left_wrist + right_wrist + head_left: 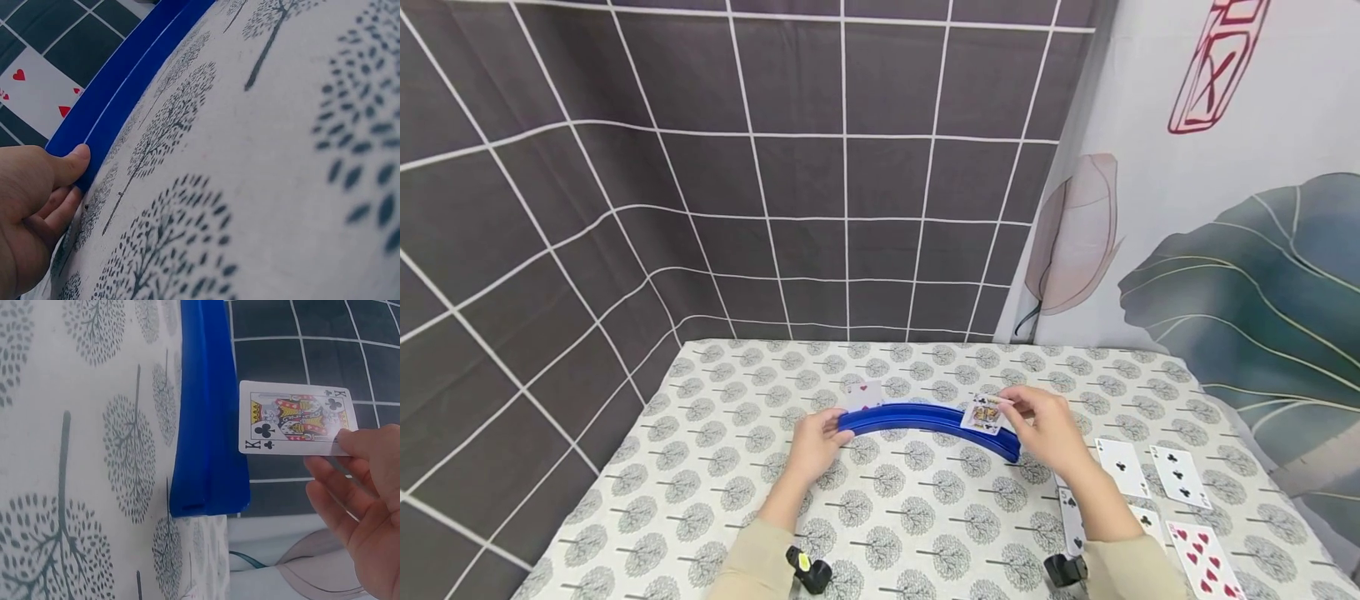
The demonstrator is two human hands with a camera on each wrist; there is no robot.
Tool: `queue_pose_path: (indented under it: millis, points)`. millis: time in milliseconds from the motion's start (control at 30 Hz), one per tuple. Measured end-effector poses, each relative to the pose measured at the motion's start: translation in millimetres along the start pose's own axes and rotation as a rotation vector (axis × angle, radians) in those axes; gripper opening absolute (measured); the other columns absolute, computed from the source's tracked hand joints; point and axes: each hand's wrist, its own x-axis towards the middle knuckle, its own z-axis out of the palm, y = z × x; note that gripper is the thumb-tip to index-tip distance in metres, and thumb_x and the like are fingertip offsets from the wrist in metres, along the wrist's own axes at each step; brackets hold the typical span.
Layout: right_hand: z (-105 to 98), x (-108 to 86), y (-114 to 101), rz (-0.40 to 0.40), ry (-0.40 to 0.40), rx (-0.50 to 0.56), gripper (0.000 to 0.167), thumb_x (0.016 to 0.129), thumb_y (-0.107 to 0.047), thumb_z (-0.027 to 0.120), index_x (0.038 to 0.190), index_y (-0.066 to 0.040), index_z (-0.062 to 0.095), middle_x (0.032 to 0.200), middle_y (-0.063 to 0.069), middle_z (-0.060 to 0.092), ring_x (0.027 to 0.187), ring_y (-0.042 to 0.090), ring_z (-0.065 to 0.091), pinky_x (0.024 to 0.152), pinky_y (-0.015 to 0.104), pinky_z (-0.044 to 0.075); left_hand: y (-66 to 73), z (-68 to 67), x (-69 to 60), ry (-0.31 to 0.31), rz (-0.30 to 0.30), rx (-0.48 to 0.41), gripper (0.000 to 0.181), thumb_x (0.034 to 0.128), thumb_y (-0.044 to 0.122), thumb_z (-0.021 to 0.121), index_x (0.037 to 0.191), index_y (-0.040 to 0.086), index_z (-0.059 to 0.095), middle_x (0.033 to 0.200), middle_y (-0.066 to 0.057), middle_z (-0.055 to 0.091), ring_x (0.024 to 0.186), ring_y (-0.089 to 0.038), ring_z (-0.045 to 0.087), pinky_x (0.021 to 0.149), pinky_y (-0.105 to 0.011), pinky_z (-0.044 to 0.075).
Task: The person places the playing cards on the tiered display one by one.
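Observation:
A curved blue card holder [917,414] lies on the patterned cloth. My left hand [814,443] grips its left end, with the thumb on the front side in the left wrist view. A hearts card [39,92] stands in the holder near that hand; its lower part is hidden. Between thumb and fingers, my right hand [1042,425] pinches a king of clubs [297,419] by its top edge. The card's lower edge is at the holder's right part; whether it sits in the groove I cannot tell.
Several face-up cards lie on the right of the table, among them a three of clubs [1181,477], another clubs card [1122,467], a hearts card [1204,560] and a five of clubs [1072,518], partly behind the right forearm. A dark gridded curtain [887,175] hangs behind the table [925,508].

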Motion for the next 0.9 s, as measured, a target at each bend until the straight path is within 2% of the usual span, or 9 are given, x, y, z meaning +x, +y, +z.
queue_pose_path:
  millis: [233,600,767,900]
  points:
    - [9,0.3,0,-0.033,-0.002,0.011,0.010,0.088,0.002,0.075,0.097,-0.001,0.072,0.084,0.010,0.074,0.068,0.018,0.070,0.063,0.029,0.065,-1.0,-1.1,-0.6,-0.003,0.008,0.000,0.035,0.0848,-0.001,0.077,0.119,-0.006,0.068,0.111,-0.026,0.071,0.104,-0.036,0.071,0.089,-0.029,0.062]
    - [19,4.1,-8,-0.035,-0.020,0.015,0.012,0.088,0.003,0.074,0.100,0.000,0.072,0.087,0.009,0.075,0.070,0.019,0.072,0.064,0.030,0.065,0.8,-0.7,-1.7,-0.003,0.013,-0.009,0.036,0.0826,-0.003,0.078,0.117,-0.007,0.068,0.109,-0.027,0.071,0.102,-0.037,0.071,0.087,-0.030,0.063]
    - [24,8.4,-14,-0.064,-0.017,0.023,0.011,0.087,0.003,0.075,0.097,-0.002,0.073,0.086,0.007,0.076,0.070,0.020,0.073,0.064,0.032,0.066,0.7,-0.5,-0.8,-0.010,0.017,-0.020,0.035,0.0824,-0.003,0.078,0.116,-0.008,0.068,0.108,-0.027,0.071,0.101,-0.037,0.072,0.086,-0.030,0.063]
    - [28,11.4,-18,-0.044,-0.045,0.036,0.010,0.089,0.000,0.075,0.097,-0.005,0.073,0.086,0.006,0.076,0.071,0.018,0.072,0.066,0.031,0.066,2.3,-0.2,-0.9,-0.008,0.016,-0.012,0.036,0.0827,-0.003,0.078,0.116,-0.008,0.068,0.108,-0.027,0.071,0.101,-0.037,0.072,0.087,-0.030,0.063]
